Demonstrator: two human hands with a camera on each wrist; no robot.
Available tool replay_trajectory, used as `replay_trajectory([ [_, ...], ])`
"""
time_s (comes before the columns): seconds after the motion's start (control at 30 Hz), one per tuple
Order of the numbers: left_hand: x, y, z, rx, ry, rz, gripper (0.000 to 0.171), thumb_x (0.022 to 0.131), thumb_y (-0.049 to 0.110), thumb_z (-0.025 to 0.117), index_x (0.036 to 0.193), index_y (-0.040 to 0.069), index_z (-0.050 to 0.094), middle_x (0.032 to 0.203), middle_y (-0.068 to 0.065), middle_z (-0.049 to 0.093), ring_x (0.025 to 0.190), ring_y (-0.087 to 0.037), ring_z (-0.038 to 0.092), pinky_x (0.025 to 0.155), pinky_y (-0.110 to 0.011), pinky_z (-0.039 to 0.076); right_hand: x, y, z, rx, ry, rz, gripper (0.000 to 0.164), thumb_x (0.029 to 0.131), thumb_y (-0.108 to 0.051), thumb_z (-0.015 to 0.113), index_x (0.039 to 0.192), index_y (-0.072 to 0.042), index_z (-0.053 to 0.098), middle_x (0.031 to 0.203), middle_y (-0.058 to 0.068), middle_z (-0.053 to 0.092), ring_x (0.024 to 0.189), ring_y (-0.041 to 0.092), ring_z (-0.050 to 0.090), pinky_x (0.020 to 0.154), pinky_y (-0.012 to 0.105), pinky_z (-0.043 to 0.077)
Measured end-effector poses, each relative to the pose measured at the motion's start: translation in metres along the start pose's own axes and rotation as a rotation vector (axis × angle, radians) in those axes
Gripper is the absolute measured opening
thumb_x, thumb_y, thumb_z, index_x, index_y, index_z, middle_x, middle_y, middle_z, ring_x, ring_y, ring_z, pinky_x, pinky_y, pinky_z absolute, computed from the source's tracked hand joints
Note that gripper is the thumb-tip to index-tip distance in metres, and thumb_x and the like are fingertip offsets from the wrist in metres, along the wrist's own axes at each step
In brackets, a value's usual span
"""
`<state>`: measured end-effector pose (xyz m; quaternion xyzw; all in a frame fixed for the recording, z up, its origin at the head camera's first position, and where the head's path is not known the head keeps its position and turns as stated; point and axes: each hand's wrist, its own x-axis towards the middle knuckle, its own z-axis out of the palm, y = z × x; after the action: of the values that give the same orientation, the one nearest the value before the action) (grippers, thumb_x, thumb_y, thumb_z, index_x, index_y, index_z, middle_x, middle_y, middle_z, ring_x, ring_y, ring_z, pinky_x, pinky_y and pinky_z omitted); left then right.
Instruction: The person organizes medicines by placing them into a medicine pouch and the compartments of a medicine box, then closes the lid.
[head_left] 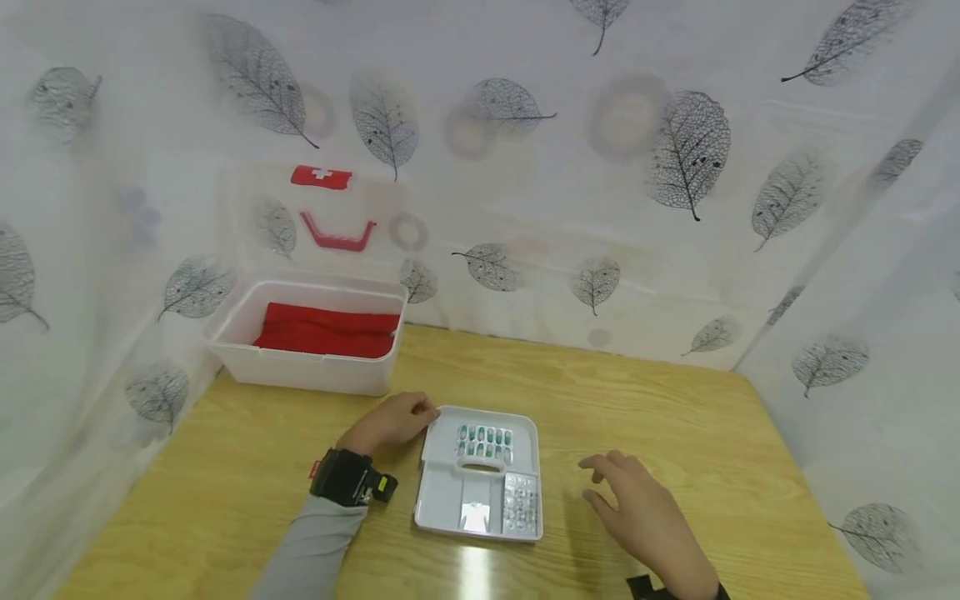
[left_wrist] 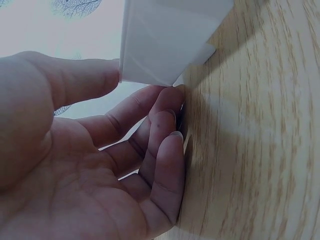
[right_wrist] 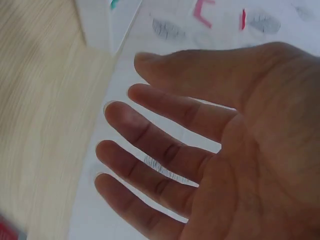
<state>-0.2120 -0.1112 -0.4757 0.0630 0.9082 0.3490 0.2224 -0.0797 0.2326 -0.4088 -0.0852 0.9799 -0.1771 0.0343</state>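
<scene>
A white compartmented plastic tray (head_left: 441,492) lies on the table in the head view. A blister pack of green-and-white capsules (head_left: 485,442) sits in its far part, and a clear blister pack (head_left: 521,504) fills the near right compartment. My left hand (head_left: 396,418) pinches the tray's far left corner; in the left wrist view the thumb (left_wrist: 90,80) touches its edge and the curled fingers (left_wrist: 167,165) lie by its underside, against the table. To the right of the tray, my right hand (head_left: 637,500) holds nothing, its fingers (right_wrist: 145,135) spread and slightly bent.
A translucent white bin (head_left: 315,373) with a folded red cloth bag (head_left: 326,332) inside stands at the back left. Behind it, a lid with a red handle (head_left: 339,242) leans upright against the leaf-print curtain (head_left: 525,167). The wooden table (head_left: 660,400) extends right of the tray.
</scene>
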Motion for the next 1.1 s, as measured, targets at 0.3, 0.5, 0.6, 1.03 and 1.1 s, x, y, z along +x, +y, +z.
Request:
replay_trajectory([
  [0.3, -0.003, 0.003, -0.002, 0.004, 0.012, -0.006, 0.021, 0.103, 0.032, 0.059, 0.108, 0.013, 0.065, 0.09, -0.004, 0.058, 0.086, -0.019, 0.054, 0.073, -0.032, 0.044, -0.023, 0.065, -0.002, -0.011, -0.19, 0.232, 0.048, 0.085, -0.022, 0.08, 0.131, -0.015, 0.066, 0.118, 0.006, 0.063, 0.1, 0.025, 0.061, 0.063, 0.039, 0.053],
  [0.5, -0.004, 0.001, 0.0, 0.003, 0.016, -0.007, 0.02, 0.103, 0.033, 0.059, 0.107, 0.014, 0.065, 0.089, -0.004, 0.058, 0.085, -0.019, 0.054, 0.072, -0.032, 0.044, -0.027, 0.088, 0.006, 0.088, -0.224, 0.249, 0.037, 0.083, -0.015, 0.08, 0.118, -0.01, 0.068, 0.104, 0.007, 0.06, 0.09, 0.02, 0.061, 0.066, 0.04, 0.055],
  [0.6, -0.002, 0.001, 0.0, 0.006, 0.013, 0.007, 0.021, 0.103, 0.034, 0.058, 0.106, 0.014, 0.065, 0.089, -0.004, 0.057, 0.085, -0.019, 0.053, 0.071, -0.032, 0.043, -0.028, 0.093, 0.009, 0.085, -0.198, 0.243, 0.028, 0.083, -0.009, 0.077, 0.11, -0.013, 0.069, 0.098, 0.004, 0.059, 0.085, 0.018, 0.058, 0.064, 0.036, 0.053],
  [1.03, 0.001, 0.003, 0.0, -0.007, 0.007, -0.003, 0.02, 0.103, 0.033, 0.058, 0.109, 0.014, 0.065, 0.092, -0.004, 0.058, 0.087, -0.02, 0.054, 0.073, -0.032, 0.045, -0.018, 0.086, 0.009, 0.026, -0.06, 0.188, 0.017, 0.086, -0.01, 0.077, 0.088, -0.018, 0.063, 0.097, 0.0, 0.07, 0.09, 0.021, 0.067, 0.076, 0.047, 0.056],
  [1.1, 0.002, 0.003, 0.001, -0.003, 0.005, -0.006, 0.02, 0.103, 0.033, 0.058, 0.109, 0.015, 0.065, 0.091, -0.004, 0.058, 0.087, -0.02, 0.054, 0.073, -0.032, 0.045, -0.018, 0.083, 0.009, 0.062, -0.051, 0.177, 0.02, 0.088, -0.011, 0.077, 0.086, -0.017, 0.058, 0.095, -0.001, 0.071, 0.093, 0.023, 0.069, 0.077, 0.046, 0.056],
])
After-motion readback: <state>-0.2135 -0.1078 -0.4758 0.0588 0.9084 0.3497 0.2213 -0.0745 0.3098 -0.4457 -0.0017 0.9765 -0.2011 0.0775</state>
